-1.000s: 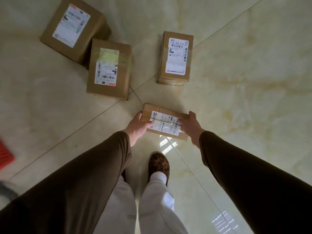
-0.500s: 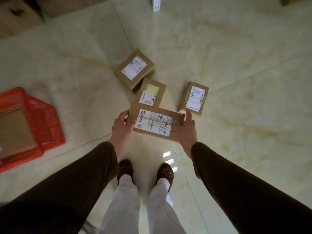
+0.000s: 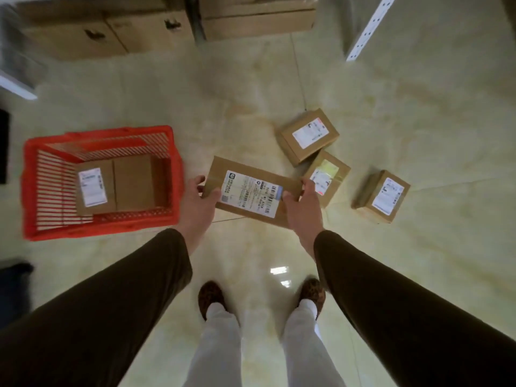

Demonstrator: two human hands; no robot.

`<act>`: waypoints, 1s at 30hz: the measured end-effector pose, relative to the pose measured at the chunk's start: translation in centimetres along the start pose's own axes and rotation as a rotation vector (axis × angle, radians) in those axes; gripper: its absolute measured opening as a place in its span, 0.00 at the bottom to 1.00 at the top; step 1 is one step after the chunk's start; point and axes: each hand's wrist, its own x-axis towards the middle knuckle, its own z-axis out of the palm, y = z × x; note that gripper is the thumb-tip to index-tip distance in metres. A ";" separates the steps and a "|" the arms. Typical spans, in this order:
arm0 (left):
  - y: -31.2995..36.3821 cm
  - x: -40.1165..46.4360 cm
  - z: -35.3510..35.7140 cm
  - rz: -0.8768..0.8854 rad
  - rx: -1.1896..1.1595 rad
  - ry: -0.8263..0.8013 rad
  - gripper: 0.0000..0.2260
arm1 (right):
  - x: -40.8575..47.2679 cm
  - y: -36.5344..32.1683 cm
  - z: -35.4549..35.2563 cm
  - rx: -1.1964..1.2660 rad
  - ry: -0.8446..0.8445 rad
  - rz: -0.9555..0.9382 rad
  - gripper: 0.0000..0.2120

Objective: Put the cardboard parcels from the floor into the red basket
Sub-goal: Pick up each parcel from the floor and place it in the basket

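I hold a flat cardboard parcel [image 3: 251, 191] with a white barcode label above the floor, my left hand [image 3: 199, 202] gripping its left end and my right hand [image 3: 301, 208] its right end. To the left stands the red basket [image 3: 30, 188], with one labelled parcel [image 3: 114, 185] lying inside it. Three more labelled parcels rest on the floor to the right: a far one [image 3: 307, 136], a middle one [image 3: 328, 177] partly hidden behind my right hand, and a right one [image 3: 382, 195].
Large cardboard cartons [image 3: 111, 32] line the far side of the glossy tiled floor. A white perforated rail [image 3: 368, 26] slants at the upper right. My feet [image 3: 212, 298] in patterned shoes stand below the held parcel. A dark object [image 3: 14, 280] sits at the left edge.
I have straightened up with the parcel lifted off the floor. The view has swung left, bringing the whole red basket into sight, and the three floor parcels now lie to my right.
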 end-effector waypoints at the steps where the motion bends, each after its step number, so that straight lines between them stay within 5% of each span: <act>1: -0.3 0.1 -1.5 -0.011 -0.004 0.013 0.16 | -0.7 -0.5 1.3 0.000 -0.007 0.004 0.24; 17: -3.5 5.0 -16.4 -0.136 -0.094 0.084 0.14 | -3.5 -6.6 16.6 -0.076 -0.144 0.012 0.26; 30: -7.6 11.4 -30.1 -0.150 -0.078 -0.072 0.18 | -8.8 -9.4 31.1 -0.016 -0.083 0.130 0.24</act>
